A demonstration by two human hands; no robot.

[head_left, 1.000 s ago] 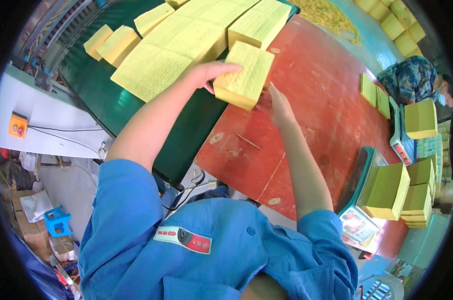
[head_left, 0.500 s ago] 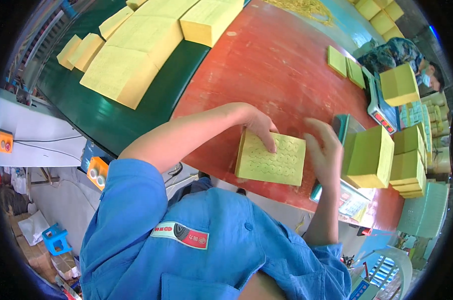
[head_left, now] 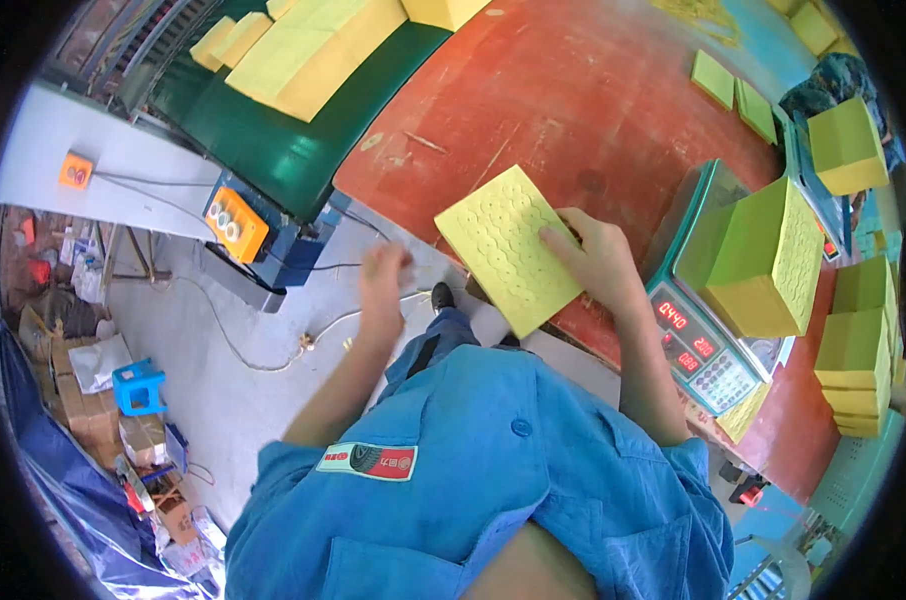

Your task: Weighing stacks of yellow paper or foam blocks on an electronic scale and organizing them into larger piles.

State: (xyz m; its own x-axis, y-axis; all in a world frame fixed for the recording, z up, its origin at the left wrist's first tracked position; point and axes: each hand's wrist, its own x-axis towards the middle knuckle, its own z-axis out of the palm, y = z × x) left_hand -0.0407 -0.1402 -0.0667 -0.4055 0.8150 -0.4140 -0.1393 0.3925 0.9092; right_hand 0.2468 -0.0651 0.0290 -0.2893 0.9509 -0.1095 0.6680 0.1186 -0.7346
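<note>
A stack of yellow paper sheets (head_left: 513,250), its top stamped with a wavy, ringed pattern, is tilted over the near edge of the red table (head_left: 513,90). My right hand (head_left: 601,262) grips it at its right side, thumb on the top face and fingers behind. Left of the stack, apart from it and over the floor, is my left hand (head_left: 383,285), smeared by motion. A green digital scale (head_left: 695,345) with a lit red display stands to the right of my right hand. On its pan sits a taller block of yellow paper (head_left: 758,262).
A green conveyor belt (head_left: 298,150) at the far left carries yellow paper blocks (head_left: 318,55). An orange button box (head_left: 235,222) is mounted beside it. Two thin yellow pads (head_left: 713,80) lie near a second scale, where a co-worker's camouflage sleeve (head_left: 833,85) shows. More yellow stacks (head_left: 853,350) stand right.
My left hand has let go of the paper stack and swung left. My right hand has taken hold of the stack, which is now turned and tilted. The view has shifted.
</note>
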